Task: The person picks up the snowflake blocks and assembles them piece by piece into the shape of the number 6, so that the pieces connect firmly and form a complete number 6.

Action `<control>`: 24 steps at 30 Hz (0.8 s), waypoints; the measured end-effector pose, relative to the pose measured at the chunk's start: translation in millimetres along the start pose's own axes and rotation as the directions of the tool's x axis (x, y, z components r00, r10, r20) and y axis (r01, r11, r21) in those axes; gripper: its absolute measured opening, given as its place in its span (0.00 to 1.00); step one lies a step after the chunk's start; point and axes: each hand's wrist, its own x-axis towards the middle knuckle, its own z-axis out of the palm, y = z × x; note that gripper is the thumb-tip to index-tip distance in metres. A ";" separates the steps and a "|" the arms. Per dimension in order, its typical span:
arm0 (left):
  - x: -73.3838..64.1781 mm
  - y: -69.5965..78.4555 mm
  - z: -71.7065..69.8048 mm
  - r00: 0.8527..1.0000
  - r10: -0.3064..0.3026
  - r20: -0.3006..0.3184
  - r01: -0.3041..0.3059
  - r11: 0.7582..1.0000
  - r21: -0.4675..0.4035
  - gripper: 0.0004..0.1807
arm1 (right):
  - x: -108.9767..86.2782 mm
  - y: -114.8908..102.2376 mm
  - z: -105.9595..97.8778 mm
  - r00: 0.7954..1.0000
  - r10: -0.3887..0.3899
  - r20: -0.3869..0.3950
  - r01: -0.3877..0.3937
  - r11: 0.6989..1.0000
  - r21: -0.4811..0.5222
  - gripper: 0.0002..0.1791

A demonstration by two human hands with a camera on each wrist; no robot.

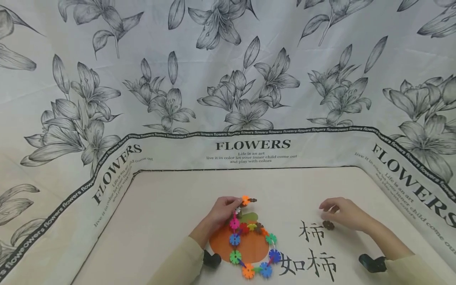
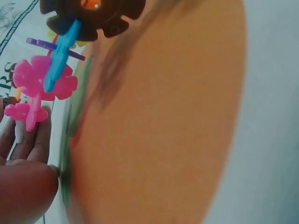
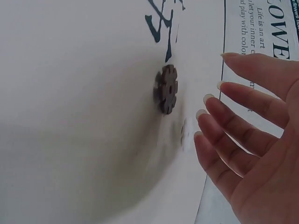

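Observation:
My left hand pinches one end of a long chain of colourful notched plastic discs, near an orange disc and a small brown one beside it. The chain hangs down in a loop of blue, green, orange, pink and other pieces. In the left wrist view, a pink disc and a large brown disc show by the fingers. My right hand holds nothing, its fingers loosely spread. Close to its fingertips is a separate brown notched disc; whether it touches the table is unclear.
Behind the chain, the pale tabletop bears a printed orange persimmon with a green leaf. Black brush characters are printed to its right. A flower-patterned cloth rises around the table's back and sides.

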 end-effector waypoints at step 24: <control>2.4 -8.8 -3.0 1.000 -0.022 -0.017 0.021 0.999 -0.035 0.19 | -4.9 25.4 7.8 0.990 -0.015 0.138 -0.016 0.974 0.224 0.09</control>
